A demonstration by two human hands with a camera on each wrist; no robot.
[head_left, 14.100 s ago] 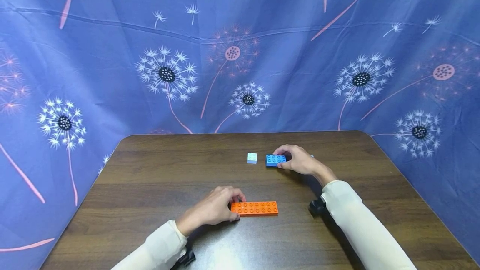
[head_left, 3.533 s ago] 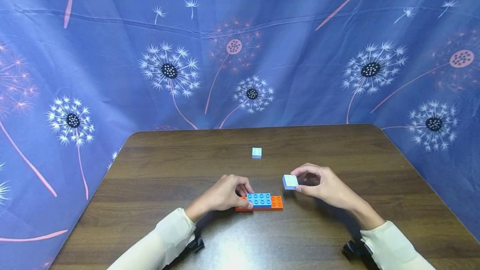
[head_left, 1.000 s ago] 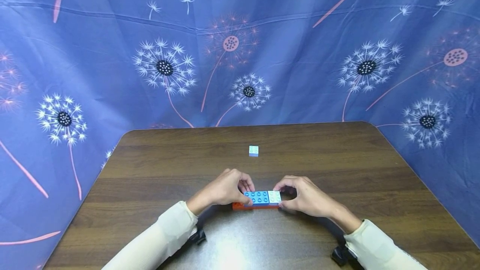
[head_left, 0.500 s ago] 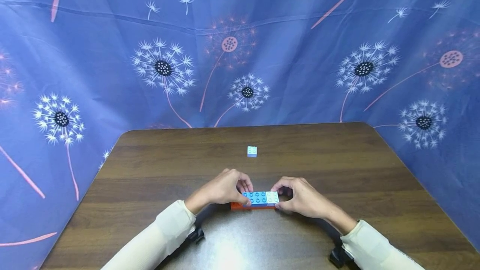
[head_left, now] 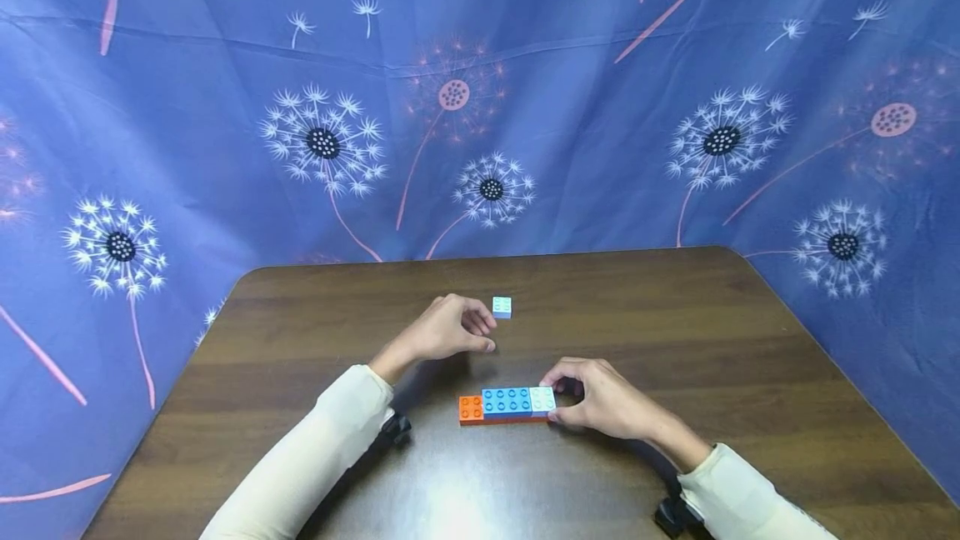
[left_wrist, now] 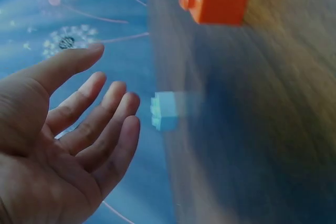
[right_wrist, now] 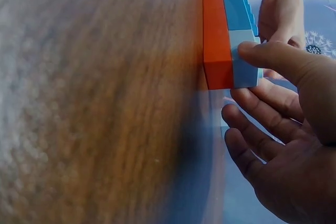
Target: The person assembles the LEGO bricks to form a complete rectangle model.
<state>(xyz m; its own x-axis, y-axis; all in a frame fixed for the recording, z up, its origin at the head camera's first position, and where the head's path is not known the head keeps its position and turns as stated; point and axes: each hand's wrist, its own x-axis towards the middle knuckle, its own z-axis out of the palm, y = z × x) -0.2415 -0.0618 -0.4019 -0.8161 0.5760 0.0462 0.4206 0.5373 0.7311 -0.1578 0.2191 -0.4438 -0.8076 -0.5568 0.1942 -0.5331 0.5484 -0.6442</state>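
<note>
A blue toy building brick (head_left: pixel 507 401) sits on an orange row of bricks (head_left: pixel 471 410), whose left end shows bare studs. Beside it, flush with the row's right end, is a pale blue brick (head_left: pixel 542 400). My right hand (head_left: pixel 611 398) pinches this pale brick between thumb and index finger; the right wrist view shows the thumb on its side. Farther back, my left hand (head_left: pixel 446 329) hovers with relaxed, parted fingers and nothing between them. Just beyond its fingertips a second small pale blue brick (head_left: pixel 502 307) lies on the table, also visible as a pale brick (left_wrist: pixel 165 110) in the left wrist view.
The bricks rest on a dark wood-grain table (head_left: pixel 337 298) with rounded back corners. Behind it hangs a blue curtain (head_left: pixel 585 148) with a dandelion print. A black wrist device (head_left: pixel 671 517) sits at the right cuff.
Over the longer span, the blue brick and then a pale brick came onto the orange row. In the last half second my left hand left the row and moved back toward the other pale brick.
</note>
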